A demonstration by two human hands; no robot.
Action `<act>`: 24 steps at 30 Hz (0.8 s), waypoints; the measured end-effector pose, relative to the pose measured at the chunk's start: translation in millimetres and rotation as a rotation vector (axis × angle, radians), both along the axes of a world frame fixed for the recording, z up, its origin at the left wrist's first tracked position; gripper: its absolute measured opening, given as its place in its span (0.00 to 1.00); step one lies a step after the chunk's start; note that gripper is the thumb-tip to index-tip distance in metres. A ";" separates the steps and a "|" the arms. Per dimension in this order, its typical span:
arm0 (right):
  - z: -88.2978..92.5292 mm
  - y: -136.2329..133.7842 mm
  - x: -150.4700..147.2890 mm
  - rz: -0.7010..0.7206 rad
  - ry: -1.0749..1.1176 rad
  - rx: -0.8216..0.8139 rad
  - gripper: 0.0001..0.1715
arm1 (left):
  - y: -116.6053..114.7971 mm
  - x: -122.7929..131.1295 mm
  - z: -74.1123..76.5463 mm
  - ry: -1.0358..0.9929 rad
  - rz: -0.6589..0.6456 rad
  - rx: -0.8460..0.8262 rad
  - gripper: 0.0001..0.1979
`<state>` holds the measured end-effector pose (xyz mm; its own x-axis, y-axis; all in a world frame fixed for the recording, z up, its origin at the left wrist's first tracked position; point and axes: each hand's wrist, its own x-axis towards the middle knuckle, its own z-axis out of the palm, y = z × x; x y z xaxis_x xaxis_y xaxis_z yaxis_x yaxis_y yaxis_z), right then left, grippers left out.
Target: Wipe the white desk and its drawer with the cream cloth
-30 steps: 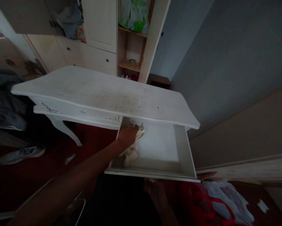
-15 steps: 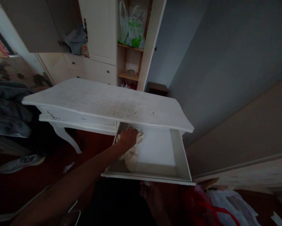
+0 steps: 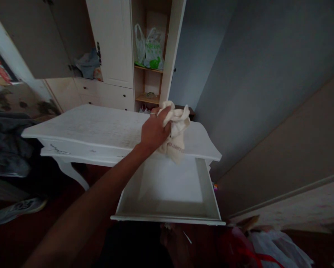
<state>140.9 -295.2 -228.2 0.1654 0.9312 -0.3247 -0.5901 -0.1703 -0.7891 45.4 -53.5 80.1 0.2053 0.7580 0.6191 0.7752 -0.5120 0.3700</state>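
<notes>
My left hand [image 3: 157,128] is closed around a bunched cream cloth [image 3: 175,147], which has a line of faint lettering on it. It holds the cloth up over the desk's front edge, and the lower end hangs above the pulled-out drawer [image 3: 168,219]. The white drawer bottom is bare. In the dark just below the drawer front is my right hand [image 3: 174,240], its fingers curled by a small pale bit at the drawer's edge. What those fingers grip is too dim to make out. The white desk [image 3: 99,123] has a worn, smudged top.
Behind the desk stands a white wardrobe [image 3: 113,48] with plastic bags [image 3: 151,48] on a shelf. Dark clothes [image 3: 7,141] are heaped at left, above a shoe [image 3: 18,210]. Red and white bags [image 3: 278,245] lie at lower right, near the wall.
My left hand has lifted the cream cloth up and to the right, out of the drawer. The right hand stays below the drawer front. The view has shifted slightly.
</notes>
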 end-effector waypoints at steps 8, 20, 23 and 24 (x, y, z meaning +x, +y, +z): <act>-5.0 -1.6 -1.0 0.059 0.011 -0.015 0.17 | 60.2 9.5 -71.4 0.312 -0.133 -0.064 0.33; -6.1 2.0 3.2 0.105 0.032 -0.021 0.19 | 92.5 -50.4 -85.7 0.163 -0.361 -0.013 0.43; -16.4 3.8 0.7 0.098 0.040 -0.023 0.17 | 100.4 -84.7 -88.4 0.130 -0.141 -0.013 0.36; -18.9 3.7 0.6 0.091 0.041 -0.022 0.18 | 103.2 -97.1 -90.5 0.150 -0.047 -0.036 0.34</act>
